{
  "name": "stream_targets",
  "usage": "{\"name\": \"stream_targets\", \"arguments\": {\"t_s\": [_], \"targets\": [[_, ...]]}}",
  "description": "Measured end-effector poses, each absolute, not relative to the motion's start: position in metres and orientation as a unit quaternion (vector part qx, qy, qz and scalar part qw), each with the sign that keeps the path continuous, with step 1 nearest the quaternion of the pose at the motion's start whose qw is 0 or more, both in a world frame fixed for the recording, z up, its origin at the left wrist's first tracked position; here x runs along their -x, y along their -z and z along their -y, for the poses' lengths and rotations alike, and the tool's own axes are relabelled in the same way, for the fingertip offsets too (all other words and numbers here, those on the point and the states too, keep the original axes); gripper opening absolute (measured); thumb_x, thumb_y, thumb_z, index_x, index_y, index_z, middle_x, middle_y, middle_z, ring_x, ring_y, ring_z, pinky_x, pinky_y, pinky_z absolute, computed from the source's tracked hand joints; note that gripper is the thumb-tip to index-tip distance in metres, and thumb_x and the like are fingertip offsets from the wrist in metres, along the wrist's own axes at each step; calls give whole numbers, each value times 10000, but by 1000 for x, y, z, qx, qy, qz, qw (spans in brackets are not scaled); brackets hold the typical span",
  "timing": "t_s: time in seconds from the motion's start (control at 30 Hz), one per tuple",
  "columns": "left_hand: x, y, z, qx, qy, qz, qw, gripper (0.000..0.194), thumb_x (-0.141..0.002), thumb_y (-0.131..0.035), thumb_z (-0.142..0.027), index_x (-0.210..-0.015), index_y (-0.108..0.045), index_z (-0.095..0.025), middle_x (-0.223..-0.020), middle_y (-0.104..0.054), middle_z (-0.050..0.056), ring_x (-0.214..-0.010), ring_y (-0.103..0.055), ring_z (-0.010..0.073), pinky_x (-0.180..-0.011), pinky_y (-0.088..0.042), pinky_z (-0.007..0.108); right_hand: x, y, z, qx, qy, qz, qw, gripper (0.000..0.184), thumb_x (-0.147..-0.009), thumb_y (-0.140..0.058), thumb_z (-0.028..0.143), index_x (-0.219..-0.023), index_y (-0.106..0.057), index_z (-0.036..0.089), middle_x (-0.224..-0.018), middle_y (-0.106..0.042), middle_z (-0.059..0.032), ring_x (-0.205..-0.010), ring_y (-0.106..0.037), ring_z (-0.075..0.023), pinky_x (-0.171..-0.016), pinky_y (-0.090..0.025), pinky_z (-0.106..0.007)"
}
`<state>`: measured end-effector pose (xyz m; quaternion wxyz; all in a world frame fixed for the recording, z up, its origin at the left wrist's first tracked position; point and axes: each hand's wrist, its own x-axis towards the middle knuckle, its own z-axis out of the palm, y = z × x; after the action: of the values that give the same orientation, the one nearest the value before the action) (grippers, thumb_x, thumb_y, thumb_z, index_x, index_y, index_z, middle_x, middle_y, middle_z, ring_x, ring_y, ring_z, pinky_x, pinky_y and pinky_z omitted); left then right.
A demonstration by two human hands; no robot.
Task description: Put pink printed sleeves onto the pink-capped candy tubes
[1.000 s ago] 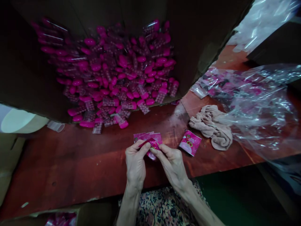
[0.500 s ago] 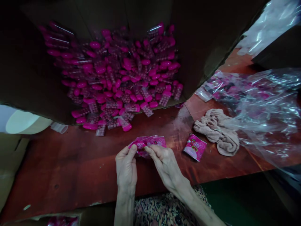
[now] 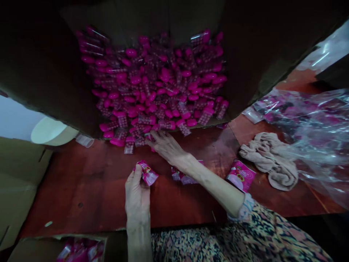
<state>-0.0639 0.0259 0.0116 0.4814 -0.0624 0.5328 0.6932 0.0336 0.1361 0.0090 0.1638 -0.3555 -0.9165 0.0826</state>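
Observation:
My left hand (image 3: 138,191) pinches a pink printed packet (image 3: 148,173) between thumb and fingers, above the red tabletop. My right hand (image 3: 166,147) reaches to the front of a heap of small clear bottles (image 3: 163,96) with bright pink caps and little beads inside. Its fingers curl over one bottle (image 3: 152,148) at the heap's edge, mostly hidden beneath them. Below my right forearm lie more pink packets (image 3: 188,179), partly covered by the arm. Another stack of pink packets (image 3: 241,176) rests to the right.
A big cardboard box (image 3: 261,62) on its side holds the heap. To the right lie a crumpled cloth (image 3: 269,158) and a clear plastic bag (image 3: 321,145) with pink items. A pale bowl (image 3: 53,133) and a clear cup (image 3: 85,140) stand left. An open box (image 3: 105,243) of packets sits below the table edge.
My right hand has let go of the packet and moved up to the heap, onto a bottle. The left hand keeps the packet, drawn left and down. The view has shifted left.

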Motion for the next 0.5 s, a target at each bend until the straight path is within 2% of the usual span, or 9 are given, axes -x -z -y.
{"name": "stream_targets", "arguments": {"t_s": [0.1, 0.23, 0.3, 0.37, 0.43, 0.5], "targets": [[64, -13, -27, 73, -698, -525, 482, 35, -735, -668, -129, -708, -656, -146, -651, -678, -7, -549, -603, 76, -554, -498, 185, -41, -12, -134, 358, -98, 913, 167, 383, -731, -539, -45, -1056, -598, 148, -1296, -471, -138, -1137, -472, -282, -878, -440, -394], [65, -13, -28, 71, -703, -517, 483, 36, -735, -666, -121, -706, -652, -137, -645, -672, -16, -515, -577, 58, -443, -421, 143, -56, -18, -123, 393, -120, 892, 188, 291, -794, -533, 27, -1054, -585, 146, -1293, -488, -140, -1194, -432, -277, -943, -389, -393], [65, -13, -28, 68, -707, -511, 484, 35, -728, -676, -132, -703, -652, -136, -653, -672, -17, -514, -569, 55, -411, -383, 141, -64, -18, -114, 433, -135, 869, 198, 172, -831, -540, 112, -995, -590, 122, -1116, -597, -159, -1048, -539, -274, -844, -442, -379], [66, -12, -28, 65, -713, -507, 480, 34, -719, -687, -144, -713, -654, -140, -674, -674, -15, -533, -572, 59, -407, -364, 145, -73, -17, -101, 476, -151, 842, 204, 119, -863, -527, 209, -904, -592, 118, -863, -655, -124, -791, -609, -231, -664, -473, -330], [65, -11, -29, 63, -718, -504, 476, 36, -719, -690, -160, -725, -658, -146, -684, -675, -16, -544, -571, 60, -423, -364, 153, -83, -16, -84, 511, -202, 805, 223, 175, -879, -506, 289, -836, -588, 140, -709, -642, -65, -620, -585, -177, -543, -441, -278], [63, -9, -30, 60, -721, -502, 473, 44, -724, -689, -183, -734, -660, -152, -683, -672, -18, -560, -573, 63, -458, -382, 161, -91, -18, -65, 539, -349, 716, 274, 213, -868, -514, 343, -785, -585, 160, -658, -632, -27, -580, -566, -147, -520, -419, -251]]}}
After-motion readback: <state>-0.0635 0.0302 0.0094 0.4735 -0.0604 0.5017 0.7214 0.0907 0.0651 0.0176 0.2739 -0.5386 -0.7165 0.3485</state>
